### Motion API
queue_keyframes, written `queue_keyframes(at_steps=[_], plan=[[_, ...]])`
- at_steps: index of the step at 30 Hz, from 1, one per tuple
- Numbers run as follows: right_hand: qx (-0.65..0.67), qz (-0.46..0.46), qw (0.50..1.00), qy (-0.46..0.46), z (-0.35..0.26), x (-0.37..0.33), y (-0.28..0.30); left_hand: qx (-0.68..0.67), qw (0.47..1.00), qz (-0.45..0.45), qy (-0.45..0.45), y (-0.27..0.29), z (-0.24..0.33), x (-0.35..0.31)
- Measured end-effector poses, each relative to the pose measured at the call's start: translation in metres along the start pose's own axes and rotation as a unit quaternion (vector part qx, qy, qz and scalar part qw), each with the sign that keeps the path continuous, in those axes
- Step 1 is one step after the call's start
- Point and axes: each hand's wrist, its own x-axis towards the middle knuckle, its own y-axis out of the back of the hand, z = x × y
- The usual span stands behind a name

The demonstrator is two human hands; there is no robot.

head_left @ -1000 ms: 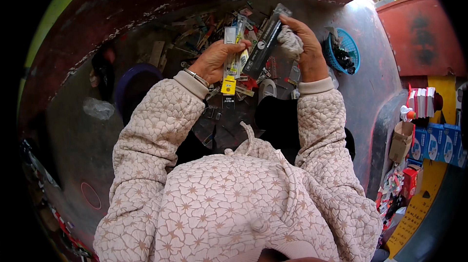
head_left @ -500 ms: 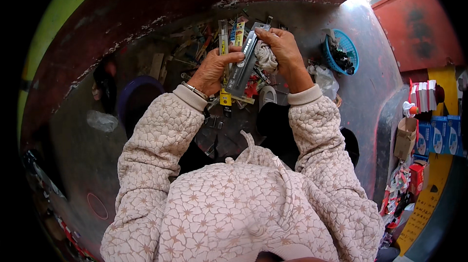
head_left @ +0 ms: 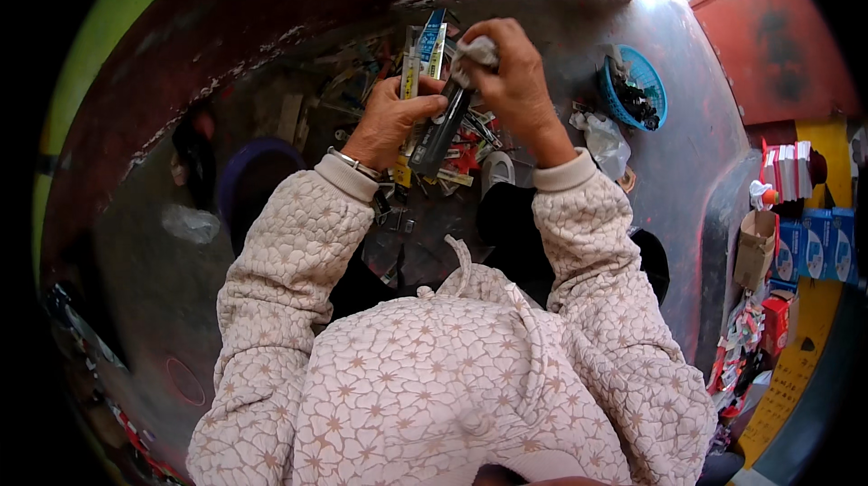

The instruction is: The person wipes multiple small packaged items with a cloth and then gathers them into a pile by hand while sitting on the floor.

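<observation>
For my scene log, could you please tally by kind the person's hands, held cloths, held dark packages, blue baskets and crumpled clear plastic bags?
Left hand and right hand: 2
Cloth: 1
Dark package: 1
Blue basket: 1
Plastic bags: 2
Total: 7

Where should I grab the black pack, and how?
Probably pinch the black pack across its lower end, coming from the near side: it's narrow, and that end sticks out free, while the left hand holds it higher and the cloth is at its top.

Dark writing (head_left: 776, 406) on the yellow panel (head_left: 800, 341) is illegible.
</observation>
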Motion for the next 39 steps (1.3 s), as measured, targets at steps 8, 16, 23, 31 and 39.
queue_keyframes(at_steps=[8, 16, 23, 31, 39], plan=[[0.099, 0.177, 0.955, -0.218, 0.053, 0.013, 0.044, 0.009, 1.0, -0.015, 0.005, -0.002, 0.003, -0.001], [0.206, -0.019, 0.959, -0.193, 0.023, 0.002, 0.019, 0.005, 1.0, -0.018, -0.007, 0.0, -0.001, 0.0], [0.236, 0.008, 0.907, -0.347, 0.027, 0.003, 0.044, -0.028, 0.999, 0.036, 0.02, -0.001, 0.006, -0.002], [-0.008, -0.014, 0.997, -0.076, -0.005, -0.018, -0.026, -0.025, 0.993, 0.109, -0.037, 0.005, -0.021, 0.009], [0.054, -0.176, 0.983, 0.027, -0.046, -0.042, -0.031, -0.053, 0.972, 0.223, -0.046, 0.017, -0.015, 0.013]])
